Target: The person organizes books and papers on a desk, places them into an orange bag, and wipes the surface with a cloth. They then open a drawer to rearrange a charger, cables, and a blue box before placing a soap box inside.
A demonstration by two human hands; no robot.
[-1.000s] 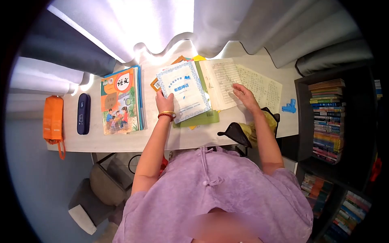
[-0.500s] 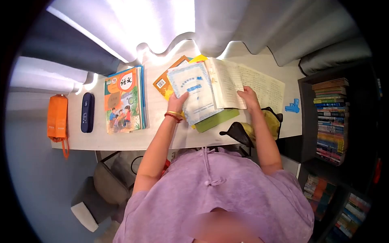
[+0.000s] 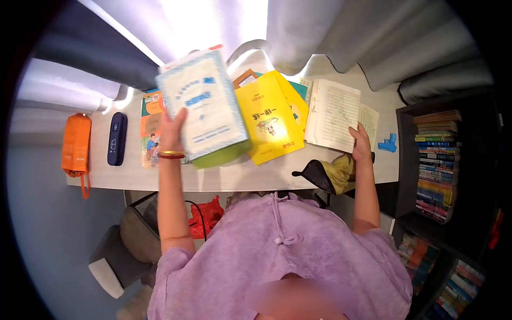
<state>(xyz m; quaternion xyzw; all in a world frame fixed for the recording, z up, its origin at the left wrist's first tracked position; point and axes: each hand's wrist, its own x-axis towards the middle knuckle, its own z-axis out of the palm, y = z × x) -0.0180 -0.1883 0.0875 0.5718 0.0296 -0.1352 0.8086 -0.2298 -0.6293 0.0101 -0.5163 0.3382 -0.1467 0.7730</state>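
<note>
My left hand (image 3: pixel 172 133) grips a white booklet (image 3: pixel 216 120) with a blue patterned border, thumb on its cover. A green booklet (image 3: pixel 224 156) shows under its lower edge. Both are held over a textbook (image 3: pixel 151 125) with an orange cover, partly hiding it. My right hand (image 3: pixel 361 143) pinches the right edge of an open notebook (image 3: pixel 333 114) filled with handwriting. Another handwritten sheet (image 3: pixel 369 121) lies partly beneath that notebook. Between my hands, a yellow booklet (image 3: pixel 272 141) rests on the desk, overlapping other books.
To the left are a navy pencil case (image 3: pixel 116 141) and an orange pouch (image 3: pixel 77 140). A yellow-and-black bag (image 3: pixel 338 173) sits at the front edge, near a blue gun-shaped object (image 3: pixel 388 143). Shelved books (image 3: pixel 438 165) stand at right. Curtains (image 3: pixel 341 32) hang behind.
My left hand has carried the white booklet and green booklet leftward, uncovering the yellow booklet. The open notebook has shifted right with my right hand.
</note>
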